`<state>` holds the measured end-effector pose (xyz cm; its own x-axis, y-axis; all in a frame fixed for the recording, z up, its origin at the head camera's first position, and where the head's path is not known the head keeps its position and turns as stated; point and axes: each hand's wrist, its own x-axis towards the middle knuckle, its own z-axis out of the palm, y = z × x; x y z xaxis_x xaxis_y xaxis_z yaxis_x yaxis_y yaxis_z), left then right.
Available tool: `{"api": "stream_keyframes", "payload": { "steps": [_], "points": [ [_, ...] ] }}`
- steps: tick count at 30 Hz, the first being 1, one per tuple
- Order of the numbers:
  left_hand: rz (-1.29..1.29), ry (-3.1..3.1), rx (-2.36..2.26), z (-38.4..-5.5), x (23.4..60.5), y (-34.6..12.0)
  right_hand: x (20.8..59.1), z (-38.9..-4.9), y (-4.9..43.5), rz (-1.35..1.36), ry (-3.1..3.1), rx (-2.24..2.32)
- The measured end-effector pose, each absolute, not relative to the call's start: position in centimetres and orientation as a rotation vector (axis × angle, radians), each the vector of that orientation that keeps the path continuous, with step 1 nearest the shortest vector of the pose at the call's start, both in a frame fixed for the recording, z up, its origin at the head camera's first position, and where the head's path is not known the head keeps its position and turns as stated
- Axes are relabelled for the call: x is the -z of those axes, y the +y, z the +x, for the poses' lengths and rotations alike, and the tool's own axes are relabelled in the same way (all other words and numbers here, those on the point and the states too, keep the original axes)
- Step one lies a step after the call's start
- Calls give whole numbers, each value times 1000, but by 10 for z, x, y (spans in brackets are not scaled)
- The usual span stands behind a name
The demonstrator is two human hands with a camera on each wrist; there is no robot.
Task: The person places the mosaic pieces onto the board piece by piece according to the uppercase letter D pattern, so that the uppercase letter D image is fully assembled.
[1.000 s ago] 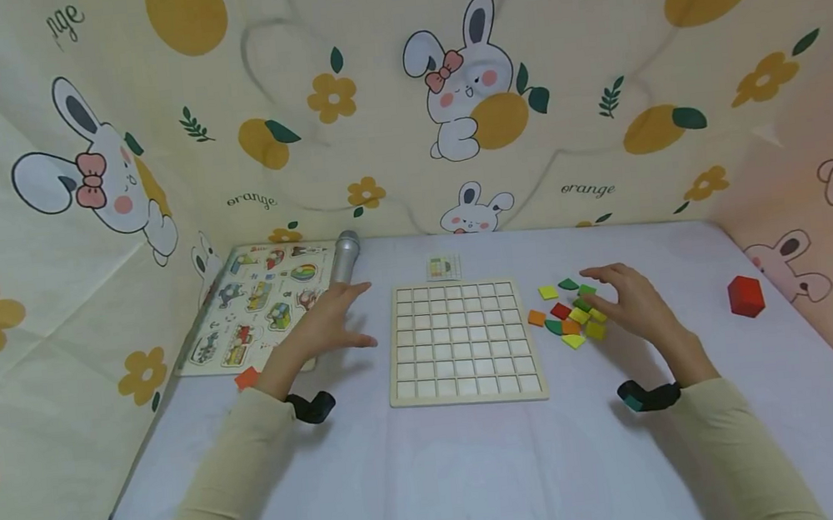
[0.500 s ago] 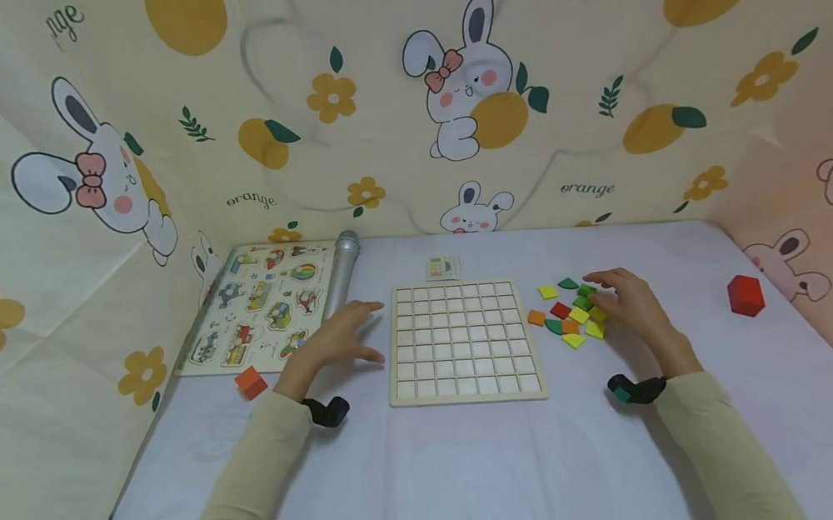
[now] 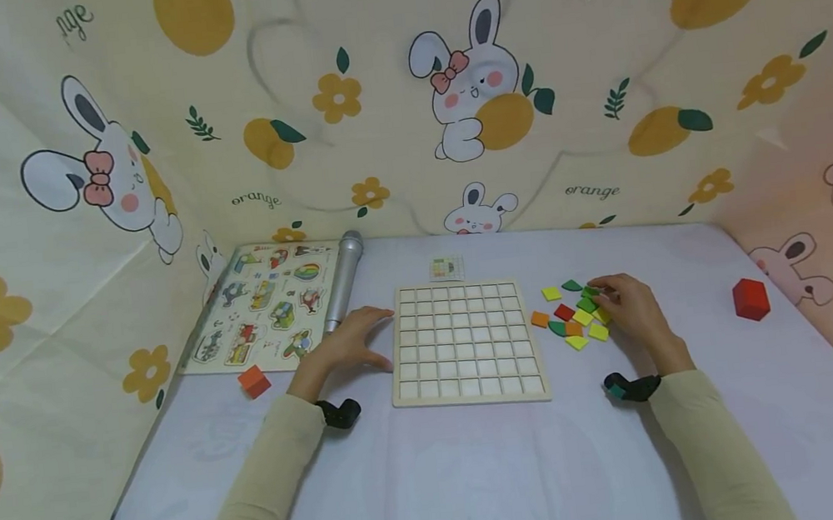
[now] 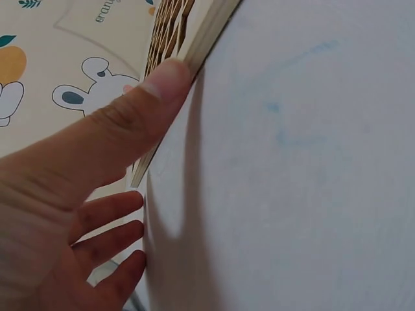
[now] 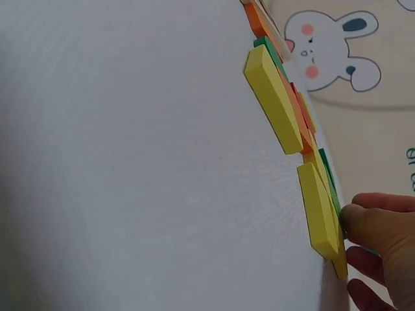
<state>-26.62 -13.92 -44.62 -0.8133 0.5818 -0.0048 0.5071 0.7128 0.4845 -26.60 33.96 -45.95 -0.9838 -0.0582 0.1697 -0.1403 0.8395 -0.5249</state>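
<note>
A wooden grid board (image 3: 474, 403) with rows of small square cells lies flat in the middle of the head view. My left hand (image 3: 350, 341) is at its left edge, fingers spread; in the left wrist view the thumb (image 4: 168, 81) touches the board's side (image 4: 207, 35). To the right of the board lies a loose cluster of flat tiles: yellow (image 3: 577, 343), red (image 3: 564, 312), orange (image 3: 539, 319) and green ones. At the cluster's far right side my right hand (image 3: 636, 312) pinches a green tile (image 3: 590, 292) between thumb and forefinger. The right wrist view shows yellow tiles (image 5: 318, 210) beside the thumb.
A small printed card (image 3: 447, 269) lies behind the board. A picture board (image 3: 220, 329) and a silver microphone (image 3: 344, 279) are at the back left. An orange block (image 3: 254, 382) sits near the left forearm, a red block (image 3: 751, 300) at far right. Patterned cloth (image 3: 389, 129) hangs behind.
My left hand has moved right and toward me, from over the picture board to the grid board's left edge. My right hand's fingers have closed in on the green tile.
</note>
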Motion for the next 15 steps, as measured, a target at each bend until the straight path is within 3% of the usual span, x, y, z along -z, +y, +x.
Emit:
{"api": "stream_keyframes", "payload": {
  "steps": [15],
  "points": [
    [940,2703,-765,-270,447,-135,462,-267,341,142,-2877,-827]
  ]
}}
